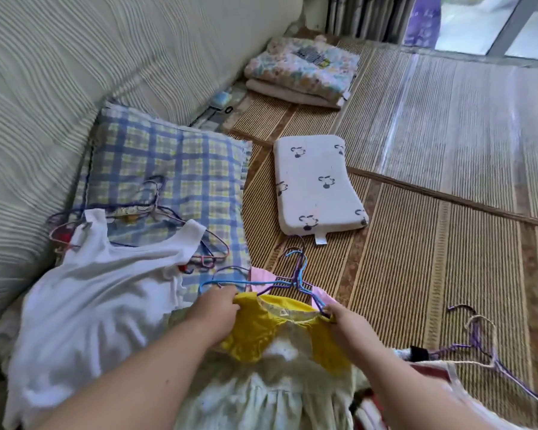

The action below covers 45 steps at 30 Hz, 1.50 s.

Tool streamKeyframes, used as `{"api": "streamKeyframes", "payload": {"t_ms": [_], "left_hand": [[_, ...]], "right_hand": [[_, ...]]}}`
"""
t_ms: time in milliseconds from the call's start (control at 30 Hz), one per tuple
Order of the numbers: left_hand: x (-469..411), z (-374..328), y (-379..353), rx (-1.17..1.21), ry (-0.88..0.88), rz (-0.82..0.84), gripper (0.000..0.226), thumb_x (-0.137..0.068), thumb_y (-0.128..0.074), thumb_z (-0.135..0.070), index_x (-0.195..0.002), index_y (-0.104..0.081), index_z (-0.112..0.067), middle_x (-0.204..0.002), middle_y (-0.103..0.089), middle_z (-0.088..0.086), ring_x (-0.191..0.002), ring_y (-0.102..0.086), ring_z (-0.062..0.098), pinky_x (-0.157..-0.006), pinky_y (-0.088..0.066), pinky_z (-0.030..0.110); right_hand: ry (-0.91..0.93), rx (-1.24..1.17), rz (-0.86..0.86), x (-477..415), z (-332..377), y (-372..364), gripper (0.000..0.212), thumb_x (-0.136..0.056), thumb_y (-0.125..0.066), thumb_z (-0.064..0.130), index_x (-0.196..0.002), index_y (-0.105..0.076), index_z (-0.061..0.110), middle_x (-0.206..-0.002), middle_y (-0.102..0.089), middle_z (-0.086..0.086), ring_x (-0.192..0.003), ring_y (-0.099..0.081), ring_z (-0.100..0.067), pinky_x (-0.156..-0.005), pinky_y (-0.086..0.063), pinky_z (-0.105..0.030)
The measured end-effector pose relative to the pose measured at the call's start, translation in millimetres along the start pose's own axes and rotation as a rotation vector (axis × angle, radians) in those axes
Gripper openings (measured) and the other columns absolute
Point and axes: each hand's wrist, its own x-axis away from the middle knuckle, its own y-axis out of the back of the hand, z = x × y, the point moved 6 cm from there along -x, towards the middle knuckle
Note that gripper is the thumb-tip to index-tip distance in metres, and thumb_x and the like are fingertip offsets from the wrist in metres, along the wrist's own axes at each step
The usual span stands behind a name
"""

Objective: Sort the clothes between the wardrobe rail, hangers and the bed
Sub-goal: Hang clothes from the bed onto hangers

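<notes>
A small yellow dress (255, 330) with a pale skirt lies on the bed in front of me. My left hand (213, 308) pinches its left shoulder and my right hand (343, 321) pinches its right shoulder. Blue and purple wire hangers (295, 274) lie just beyond the dress collar, over a pink garment (261, 276). A white sleeveless top (106, 290) is spread to the left, on pink and purple hangers (213, 243).
A blue-and-yellow checked pillow (174, 162) and a small white printed pillow (317, 184) lie on the woven bed mat (432, 228). Folded floral bedding (305, 69) is at the far end. More purple hangers (479, 346) lie at right. A striped cushioned backrest (59, 72) runs along the left.
</notes>
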Motion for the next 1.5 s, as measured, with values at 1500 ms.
{"api": "streamKeyframes", "payload": {"t_ms": [1500], "left_hand": [[622, -427, -215, -0.214, -0.765, 0.053, 0.050, -0.083, -0.053, -0.050, -0.131, -0.046, -0.041, -0.133, -0.052, -0.005, -0.126, -0.045, 0.019, -0.106, -0.036, 0.044]], "right_hand": [[-0.354, 0.036, -0.457, 694, -502, 92, 0.052, -0.086, -0.054, 0.043, -0.136, -0.041, 0.037, -0.153, -0.025, 0.002, -0.138, -0.031, -0.019, -0.111, -0.030, -0.042]]}}
